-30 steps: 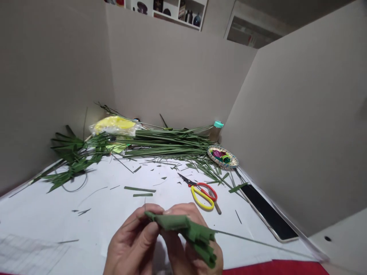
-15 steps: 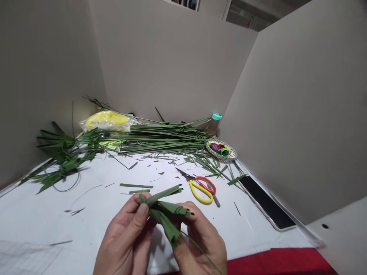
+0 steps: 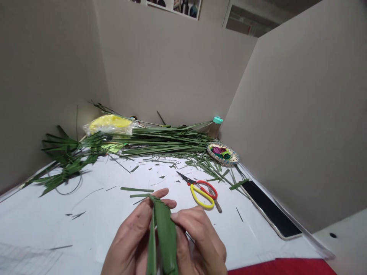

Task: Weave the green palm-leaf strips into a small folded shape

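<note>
Leaf strip [image 3: 164, 236], splayed earlier, now lies folded flat between both hands.

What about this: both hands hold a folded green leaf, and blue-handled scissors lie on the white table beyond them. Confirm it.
Not quite. The scissors have one red and one yellow handle, not blue, as the head view shows. The rest holds: the left hand and right hand both hold the folded green leaf, and the scissors lie on the white table beyond them.

Two hands: left hand [image 3: 130, 240], right hand [image 3: 200, 240]; one folded leaf [image 3: 164, 236]; one pair of scissors [image 3: 200, 189]; one woven dish [image 3: 223, 153]; one phone [image 3: 271, 210]; one yellow bag [image 3: 110, 125]
</note>
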A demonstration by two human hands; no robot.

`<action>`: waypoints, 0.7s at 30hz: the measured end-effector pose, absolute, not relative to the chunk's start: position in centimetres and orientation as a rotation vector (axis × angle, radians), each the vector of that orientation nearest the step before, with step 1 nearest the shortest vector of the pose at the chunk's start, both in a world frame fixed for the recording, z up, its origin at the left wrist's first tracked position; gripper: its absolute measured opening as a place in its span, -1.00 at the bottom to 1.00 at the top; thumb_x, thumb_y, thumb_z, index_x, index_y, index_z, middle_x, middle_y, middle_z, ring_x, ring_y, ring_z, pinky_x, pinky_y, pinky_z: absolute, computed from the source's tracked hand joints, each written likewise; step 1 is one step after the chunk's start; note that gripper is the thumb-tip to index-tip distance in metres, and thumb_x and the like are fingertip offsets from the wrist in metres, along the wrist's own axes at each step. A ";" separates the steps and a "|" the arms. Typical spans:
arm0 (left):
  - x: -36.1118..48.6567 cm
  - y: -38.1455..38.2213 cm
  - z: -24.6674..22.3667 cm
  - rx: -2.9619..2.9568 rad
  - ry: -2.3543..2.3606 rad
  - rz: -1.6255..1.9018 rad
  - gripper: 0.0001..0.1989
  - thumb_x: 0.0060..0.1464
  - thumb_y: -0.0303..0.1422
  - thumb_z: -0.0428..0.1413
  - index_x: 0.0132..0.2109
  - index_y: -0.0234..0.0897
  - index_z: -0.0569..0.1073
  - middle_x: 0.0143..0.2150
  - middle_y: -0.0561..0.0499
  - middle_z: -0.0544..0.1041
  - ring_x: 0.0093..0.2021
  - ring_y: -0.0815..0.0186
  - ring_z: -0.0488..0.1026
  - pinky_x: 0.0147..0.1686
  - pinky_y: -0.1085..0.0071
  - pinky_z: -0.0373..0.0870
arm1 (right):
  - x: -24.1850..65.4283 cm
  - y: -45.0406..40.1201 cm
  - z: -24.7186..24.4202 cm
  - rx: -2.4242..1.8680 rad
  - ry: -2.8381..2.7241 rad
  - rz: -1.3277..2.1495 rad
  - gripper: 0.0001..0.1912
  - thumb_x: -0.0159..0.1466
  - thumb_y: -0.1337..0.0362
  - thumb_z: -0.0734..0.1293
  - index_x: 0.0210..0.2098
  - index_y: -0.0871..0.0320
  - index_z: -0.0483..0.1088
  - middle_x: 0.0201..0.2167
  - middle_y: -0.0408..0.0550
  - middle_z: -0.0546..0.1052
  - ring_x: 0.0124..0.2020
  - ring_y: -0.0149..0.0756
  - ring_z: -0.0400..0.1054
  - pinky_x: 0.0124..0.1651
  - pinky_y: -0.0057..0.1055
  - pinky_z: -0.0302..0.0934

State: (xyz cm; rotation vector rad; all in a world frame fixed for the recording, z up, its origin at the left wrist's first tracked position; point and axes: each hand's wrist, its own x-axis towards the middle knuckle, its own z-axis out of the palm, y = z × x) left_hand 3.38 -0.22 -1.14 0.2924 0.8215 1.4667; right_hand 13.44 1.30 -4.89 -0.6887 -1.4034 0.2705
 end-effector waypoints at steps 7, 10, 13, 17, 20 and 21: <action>1.9 -0.2 -0.7 0.214 0.883 1.469 -0.42 -0.31 -0.27 0.58 -0.05 -0.27 0.71 -0.26 -0.21 0.75 -0.33 0.17 0.60 -0.32 0.37 0.64 | 17.1 2.8 -4.4 -0.511 -1.840 0.035 -0.48 0.24 0.62 0.24 0.13 0.18 0.46 -0.17 0.03 0.63 -0.24 -0.27 0.47 -0.20 -0.37 0.43; 1.0 -0.1 -0.5 0.342 0.976 1.485 -0.44 -0.23 -0.22 0.55 -0.02 -0.25 0.70 -0.18 -0.22 0.76 -0.25 0.20 0.59 -0.26 0.45 0.62 | 19.7 3.7 -2.9 -0.547 -1.953 0.053 -0.53 0.29 0.64 0.23 0.11 0.22 0.45 -0.14 0.04 0.64 -0.15 -0.31 0.51 -0.06 -0.40 0.43; 0.3 0.1 -0.4 0.488 1.045 1.470 -0.51 -0.03 -0.17 0.45 0.06 -0.16 0.67 -0.11 -0.11 0.76 -0.20 0.26 0.58 -0.29 0.55 0.57 | 21.0 3.7 -0.5 -0.687 -1.988 0.124 -0.70 0.35 0.58 0.30 -0.01 0.18 0.48 -0.18 -0.06 0.64 -0.14 -0.39 0.53 0.02 -0.50 0.38; 0.6 0.5 -0.2 0.677 1.111 1.458 -0.58 0.00 -0.10 0.40 0.02 -0.06 0.69 -0.10 0.01 0.76 -0.07 0.18 0.63 -0.21 0.54 0.57 | 19.0 2.9 1.3 -0.708 -2.100 0.233 -0.75 0.38 0.37 0.37 0.05 0.18 0.44 -0.23 -0.08 0.62 -0.29 -0.34 0.53 -0.20 -0.45 0.46; 0.9 0.9 -0.1 0.810 1.152 1.442 -0.61 -0.01 -0.07 0.40 -0.01 0.02 0.71 0.05 0.07 0.74 0.18 0.13 0.55 0.04 0.51 0.48 | 16.8 2.5 1.1 -0.766 -2.190 0.282 -0.57 0.30 0.29 0.43 0.13 0.25 0.38 -0.14 0.09 0.62 -0.20 -0.07 0.56 -0.21 -0.17 0.53; 0.9 1.0 -0.1 0.847 1.170 1.430 -0.60 -0.01 -0.05 0.39 0.00 0.05 0.70 0.11 0.09 0.72 0.27 0.11 0.48 0.15 0.46 0.42 | 16.3 2.5 0.9 -0.790 -2.199 0.301 -0.55 0.28 0.31 0.43 0.14 0.26 0.37 -0.09 0.14 0.61 -0.14 0.00 0.56 -0.16 -0.09 0.54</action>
